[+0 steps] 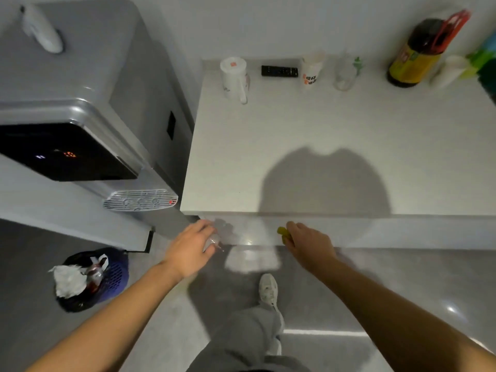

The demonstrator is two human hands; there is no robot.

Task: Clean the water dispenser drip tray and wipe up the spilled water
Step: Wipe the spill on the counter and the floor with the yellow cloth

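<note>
The grey water dispenser stands at the left, and its white slotted drip tray juts out below the black panel. My left hand hangs to the right of the tray, below the counter's front edge, with its fingers closed round a small clear object that is too blurred to name. My right hand is in front of the counter edge, pinching a small yellow-green cloth or sponge. No spilled water is plainly visible.
The white counter carries a white mug, a black remote, a paper cup, a clear glass and a dark bottle along its back. A full waste bin stands on the grey floor beside the dispenser.
</note>
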